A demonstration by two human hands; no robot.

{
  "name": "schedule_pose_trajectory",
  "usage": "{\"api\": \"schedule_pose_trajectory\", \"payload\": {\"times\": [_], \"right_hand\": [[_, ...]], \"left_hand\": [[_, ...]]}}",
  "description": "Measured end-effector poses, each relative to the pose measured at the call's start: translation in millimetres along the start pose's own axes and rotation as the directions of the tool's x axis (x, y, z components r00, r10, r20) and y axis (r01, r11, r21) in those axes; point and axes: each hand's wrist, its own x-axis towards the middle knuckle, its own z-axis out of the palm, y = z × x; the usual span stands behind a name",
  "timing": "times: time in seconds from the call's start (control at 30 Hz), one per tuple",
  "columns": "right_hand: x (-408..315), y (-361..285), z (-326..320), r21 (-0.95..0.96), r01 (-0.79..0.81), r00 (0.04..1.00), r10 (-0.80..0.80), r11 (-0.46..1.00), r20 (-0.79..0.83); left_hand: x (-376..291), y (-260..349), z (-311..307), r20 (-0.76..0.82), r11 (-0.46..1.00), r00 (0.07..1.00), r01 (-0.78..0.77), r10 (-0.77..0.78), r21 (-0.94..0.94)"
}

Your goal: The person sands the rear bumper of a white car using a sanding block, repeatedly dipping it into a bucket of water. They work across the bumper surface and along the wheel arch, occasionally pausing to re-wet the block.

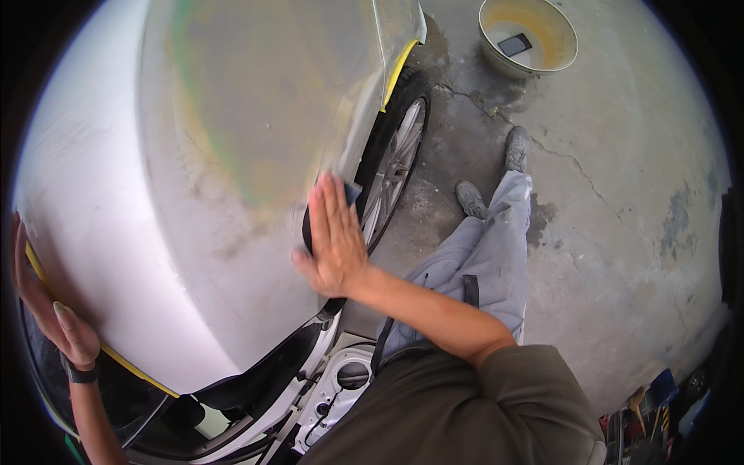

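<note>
A white car body panel (250,145) above a wheel fills the middle, with a grey sanded patch ringed by green and yellow-brown layers. My right hand (337,244) lies flat on the panel's edge at the wheel arch, slightly blurred. From under its fingers pokes the corner of a dark blue-grey sheet (352,193), probably sandpaper; the rest is hidden by the hand. At the far left, my left hand (64,325) has its fingers apart and holds nothing. It is at the yellow masking tape (139,375) along the panel's border with the dark window glass.
The tyre and spoked wheel (398,165) stand beside my legs. An open car door with its bare inner panel (334,395) is near my waist. A bucket (528,64) holding a dark rectangular item stands on the cracked, damp-stained concrete floor (610,145). Assorted gear (645,412) sits lower right.
</note>
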Motion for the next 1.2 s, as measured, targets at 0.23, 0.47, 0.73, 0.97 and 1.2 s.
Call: {"api": "schedule_pose_trajectory", "payload": {"times": [0.23,0.47,0.73,0.97,1.2], "right_hand": [[-21,-9,11,-0.003,-0.002,0.984,0.003,1.0,0.178],[-10,-22,7,0.03,-0.082,0.976,0.074,0.996,0.204],[-18,-28,8,-0.052,0.092,0.993,-0.088,0.994,0.082],[-28,-38,10,-0.072,0.162,0.975,-0.148,0.984,0.167],[-21,-25,6,-0.027,0.105,0.993,-0.104,0.994,0.049]], "left_hand": [[3,4,1,-0.002,1.0,1.0,-0.002,0.002,-0.029],[2,1,1,-0.017,0.998,1.0,-0.019,0.018,-0.063],[1,2,-1,-0.017,0.997,0.999,-0.04,0.039,-0.071],[-23,-15,-4,0.018,0.999,0.999,0.051,-0.05,-0.006],[-30,-22,-12,0.068,0.994,0.993,0.097,-0.101,0.055]]}}
